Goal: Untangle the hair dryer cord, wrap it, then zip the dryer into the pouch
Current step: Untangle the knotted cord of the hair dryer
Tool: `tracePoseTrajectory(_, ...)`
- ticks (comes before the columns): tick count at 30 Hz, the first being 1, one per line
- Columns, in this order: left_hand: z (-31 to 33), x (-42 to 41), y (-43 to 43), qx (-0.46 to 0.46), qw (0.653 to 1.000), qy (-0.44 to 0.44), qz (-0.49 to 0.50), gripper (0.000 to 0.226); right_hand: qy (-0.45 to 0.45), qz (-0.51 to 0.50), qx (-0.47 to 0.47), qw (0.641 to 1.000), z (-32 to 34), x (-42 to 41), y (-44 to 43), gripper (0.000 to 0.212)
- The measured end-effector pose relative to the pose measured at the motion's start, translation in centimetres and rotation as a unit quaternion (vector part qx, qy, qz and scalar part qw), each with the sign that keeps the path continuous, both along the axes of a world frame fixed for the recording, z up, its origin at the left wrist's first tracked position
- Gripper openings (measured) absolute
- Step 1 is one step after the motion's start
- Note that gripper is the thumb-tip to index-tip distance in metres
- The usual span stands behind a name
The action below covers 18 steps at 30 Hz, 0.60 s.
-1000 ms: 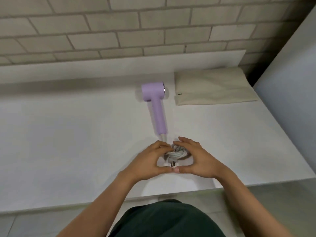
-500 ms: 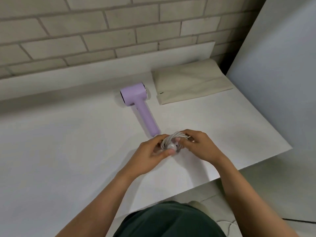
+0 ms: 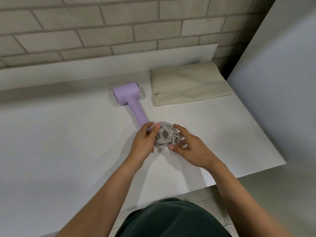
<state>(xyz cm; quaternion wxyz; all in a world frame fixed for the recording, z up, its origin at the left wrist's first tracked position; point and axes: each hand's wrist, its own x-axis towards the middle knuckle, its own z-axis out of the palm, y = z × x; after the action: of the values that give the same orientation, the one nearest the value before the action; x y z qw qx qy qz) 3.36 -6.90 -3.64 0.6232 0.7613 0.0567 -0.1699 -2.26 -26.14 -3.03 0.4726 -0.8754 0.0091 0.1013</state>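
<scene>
A lilac hair dryer lies flat on the white table, head toward the wall, handle pointing at me. Its grey-white cord sits bunched in a tangled bundle at the handle's end. My left hand grips the bundle's left side, thumb on top, and covers the tip of the handle. My right hand cups the bundle's right side, fingers curled around the loops. The plug is hidden in the bundle. A beige fabric pouch lies flat at the back right, beside the dryer's head.
A brick wall with a white ledge runs along the table's far side. A tall white panel stands at the right. The table's front edge runs diagonally just before my dark green clothing.
The camera view has swung and moved closer. Both hands have lifted and turned the cord bundle, so the loops now show on top between them. Dryer and pouch have not moved.
</scene>
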Motion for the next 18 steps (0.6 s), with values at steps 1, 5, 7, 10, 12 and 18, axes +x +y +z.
tracePoseTrajectory(1,-0.1,0.1,-0.4,0.002,1.0,-0.006,0.0,0.033,-0.004,0.006,-0.004,1.0,-0.2,0.0,-0.4,0.071)
tracePoseTrajectory(5,0.0,0.3,-2.3,0.017,1.0,-0.019,-0.009,0.036,-0.02,0.004,-0.022,1.0,-0.9,0.1,-2.0,0.055)
tracePoseTrajectory(7,0.1,0.2,-3.1,0.026,0.999,-0.025,-0.007,0.045,-0.025,0.0,-0.027,0.999,-1.3,0.2,-2.7,0.046)
tracePoseTrajectory(10,0.4,-0.1,-3.9,0.032,0.999,-0.038,0.001,0.052,-0.032,-0.01,-0.004,0.999,-1.9,-0.1,-3.4,0.045)
tracePoseTrajectory(12,0.6,-0.2,-4.2,0.022,0.999,-0.032,0.003,0.057,-0.033,-0.015,0.018,0.999,-2.5,-0.4,-3.8,0.051)
tracePoseTrajectory(18,0.4,-1.1,-3.8,-0.031,0.995,0.024,-0.093,0.079,-0.072,-0.043,0.021,0.996,-4.5,-1.0,-5.2,0.058)
